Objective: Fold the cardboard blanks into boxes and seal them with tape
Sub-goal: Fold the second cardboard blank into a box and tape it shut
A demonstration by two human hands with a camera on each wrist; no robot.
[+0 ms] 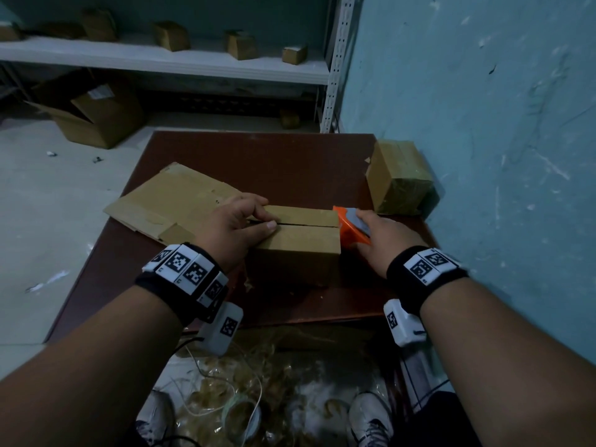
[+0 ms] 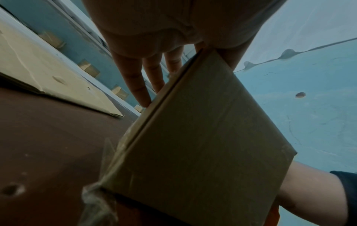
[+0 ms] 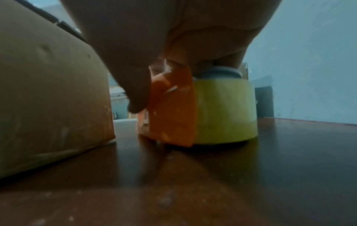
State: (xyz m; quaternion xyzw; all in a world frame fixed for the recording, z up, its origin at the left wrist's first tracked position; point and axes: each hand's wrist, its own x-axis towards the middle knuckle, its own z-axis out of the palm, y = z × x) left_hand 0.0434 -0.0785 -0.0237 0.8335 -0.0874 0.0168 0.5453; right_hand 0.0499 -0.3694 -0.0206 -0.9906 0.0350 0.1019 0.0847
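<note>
A folded cardboard box (image 1: 300,250) stands in the middle of the brown table (image 1: 274,162), its two top flaps down with an open seam between them. My left hand (image 1: 258,217) rests on the box's left end, fingers pressing the far flap and thumb on the near flap; in the left wrist view the fingers (image 2: 135,79) lie straight beside the box (image 2: 203,145). My right hand (image 1: 371,233) grips the orange tape dispenser (image 1: 350,230) just right of the box. The dispenser (image 3: 172,110) stands on the table with its yellowish tape roll (image 3: 224,110).
Flat cardboard blanks (image 1: 171,198) lie on the table's left side. A taped box (image 1: 400,179) sits at the back right against the blue wall (image 1: 483,124). Beyond are a white shelf (image 1: 161,56) with several small boxes and an open carton (image 1: 96,114) on the floor.
</note>
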